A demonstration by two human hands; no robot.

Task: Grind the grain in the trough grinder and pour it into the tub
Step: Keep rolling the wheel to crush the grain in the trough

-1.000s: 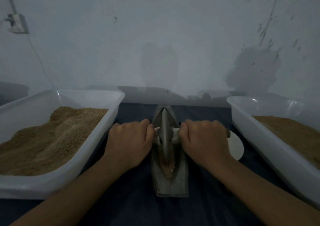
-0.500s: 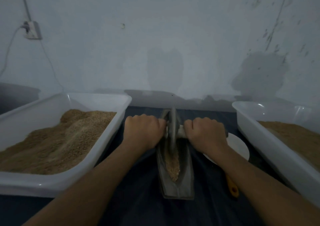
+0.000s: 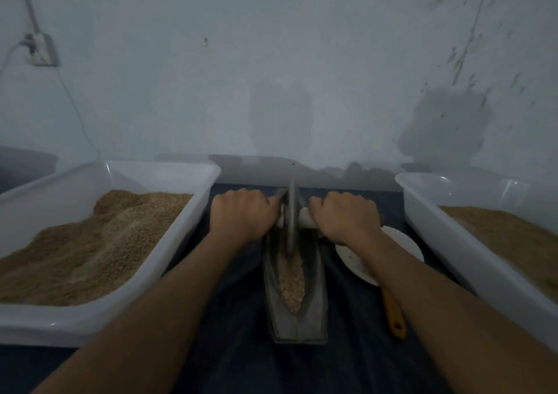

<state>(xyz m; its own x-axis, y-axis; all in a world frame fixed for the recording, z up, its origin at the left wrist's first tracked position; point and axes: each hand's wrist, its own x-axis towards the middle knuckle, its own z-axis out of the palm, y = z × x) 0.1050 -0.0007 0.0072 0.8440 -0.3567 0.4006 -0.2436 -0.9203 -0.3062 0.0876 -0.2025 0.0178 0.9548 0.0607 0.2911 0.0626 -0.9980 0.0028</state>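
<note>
A grey boat-shaped trough grinder (image 3: 314, 312) lies lengthwise on the dark cloth in the middle. Pale crushed grain (image 3: 291, 282) fills its groove toward the near end. A thin grinding wheel (image 3: 291, 221) stands upright at the trough's far end on a pale axle (image 3: 306, 220). My left hand (image 3: 241, 217) grips the axle left of the wheel, and my right hand (image 3: 344, 220) grips it on the right. A white tub (image 3: 193, 212) heaped with brown grain stands at the left. A second white tub (image 3: 453, 242) with brown grain stands at the right.
A white plate (image 3: 356, 260) lies right of the trough, partly under my right forearm. An orange handle (image 3: 394, 318) of some tool pokes out near it. A stained wall rises just behind, with a socket and cable (image 3: 39, 49) at upper left.
Both hands have rolled the wheel away from me, from the trough's middle to its far end. More grain now shows in the near part of the groove.
</note>
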